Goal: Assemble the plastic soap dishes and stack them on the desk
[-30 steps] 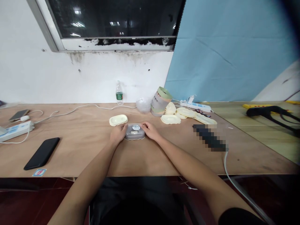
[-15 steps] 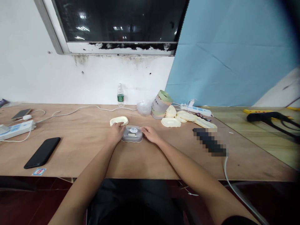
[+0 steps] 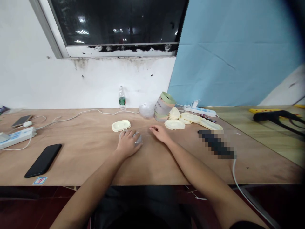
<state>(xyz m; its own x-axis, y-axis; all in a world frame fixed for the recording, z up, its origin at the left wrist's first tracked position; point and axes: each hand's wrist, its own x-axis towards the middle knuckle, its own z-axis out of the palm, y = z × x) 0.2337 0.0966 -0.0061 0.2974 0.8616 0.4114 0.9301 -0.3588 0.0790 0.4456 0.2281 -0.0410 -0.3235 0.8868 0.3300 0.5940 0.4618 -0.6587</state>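
My left hand lies over a clear grey plastic container on the table, its fingers draped across the top and the thumb along the near right side. Much of the container is hidden under that hand. To the right, apart from the container, my right hand rests low over the table with fingers loosely bent and no object visible in it. Just beyond my left hand sits a cream-coloured, oval shallow tray.
Several cream trays lie beside a tilted stack of green-rimmed pieces and a clear bowl-like piece. A bottle stands by the wall. A black phone is at left, a power strip at back right.
My left hand has moved from the container's left side to over its top, and the container has shifted slightly left. My right hand has come away from it to the right.
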